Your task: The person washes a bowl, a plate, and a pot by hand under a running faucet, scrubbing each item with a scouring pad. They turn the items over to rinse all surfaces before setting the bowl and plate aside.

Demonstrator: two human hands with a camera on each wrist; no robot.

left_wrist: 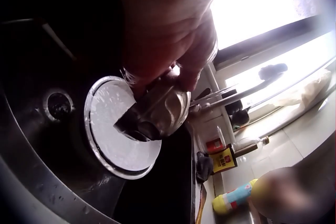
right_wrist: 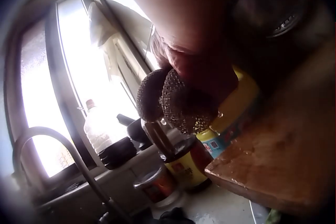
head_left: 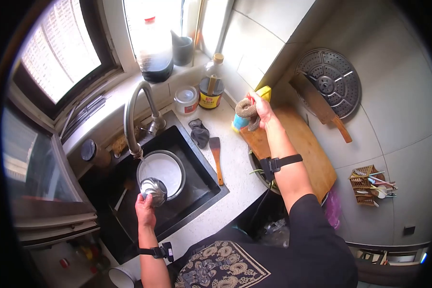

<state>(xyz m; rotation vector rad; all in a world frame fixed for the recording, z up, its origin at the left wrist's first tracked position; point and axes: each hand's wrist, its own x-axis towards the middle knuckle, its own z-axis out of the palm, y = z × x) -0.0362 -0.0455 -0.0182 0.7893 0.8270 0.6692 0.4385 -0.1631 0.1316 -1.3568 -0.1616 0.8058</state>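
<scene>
My left hand (head_left: 145, 211) grips a small shiny metal bowl (head_left: 153, 190) with a fluted, swirled side, thumb and fingers at its edge. In the left wrist view the metal bowl (left_wrist: 165, 111) is tilted over a round metal-rimmed basin (head_left: 183, 178), whose inside is white. This basin sits in the black sink (head_left: 197, 197) below the faucet (head_left: 129, 120). Over the counter, my right hand (head_left: 264, 111) holds a brown mesh scrubber (head_left: 246, 108), looped and thick in the right wrist view. Behind that hand stands a yellow and blue bottle (head_left: 239, 124), partly hidden.
A wooden cutting board (head_left: 312, 149) stands right of the counter (head_left: 235, 158). On the counter are a wooden spatula (head_left: 216, 158), a dark cloth (head_left: 198, 133), a lidded tub (head_left: 186, 100) and a yellow-labelled sauce bottle (head_left: 210, 89). A cleaver (head_left: 317, 101) hangs on the tiled wall.
</scene>
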